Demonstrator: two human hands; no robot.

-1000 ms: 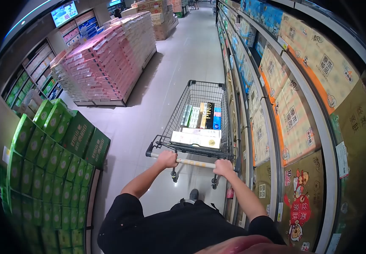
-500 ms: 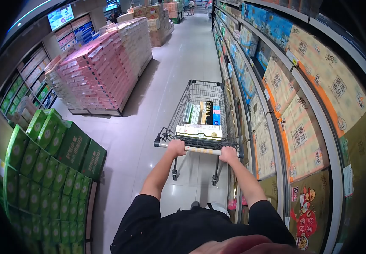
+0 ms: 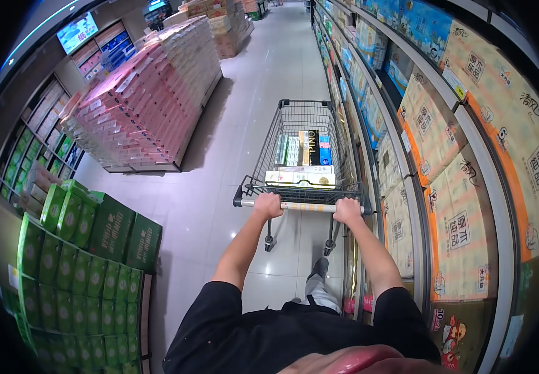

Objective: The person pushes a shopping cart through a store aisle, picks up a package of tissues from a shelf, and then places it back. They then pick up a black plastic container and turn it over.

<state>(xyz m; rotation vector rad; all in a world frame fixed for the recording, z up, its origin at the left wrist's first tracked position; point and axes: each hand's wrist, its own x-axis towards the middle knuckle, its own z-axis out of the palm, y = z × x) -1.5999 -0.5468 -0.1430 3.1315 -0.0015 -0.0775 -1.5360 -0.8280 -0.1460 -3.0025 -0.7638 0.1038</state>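
My left hand [image 3: 267, 204] is wrapped round the left part of the handle [image 3: 307, 207] of a shopping cart. My right hand [image 3: 348, 210] grips the same bar near its right end. Ahead of the bar stretches the dark wire basket of the cart [image 3: 268, 138]. Inside it lie several packages: a white box [image 3: 299, 178] closest to me, a black package with gold lettering [image 3: 314, 147], a blue one [image 3: 325, 150] and green-and-white ones [image 3: 290, 151]. Their contents do not show.
Shelves of packaged tissue [image 3: 462, 230] run close along the cart's right side. A pallet stack of pink and white packs [image 3: 151, 100] stands ahead to the left. Nearer on the left is a display of green boxes [image 3: 76, 274]. The tiled aisle floor [image 3: 282, 56] extends ahead.
The cart has rolled forward along the aisle with both hands still on its handle. The displays and shelves have shifted in view, and a foot has come into sight below the cart.
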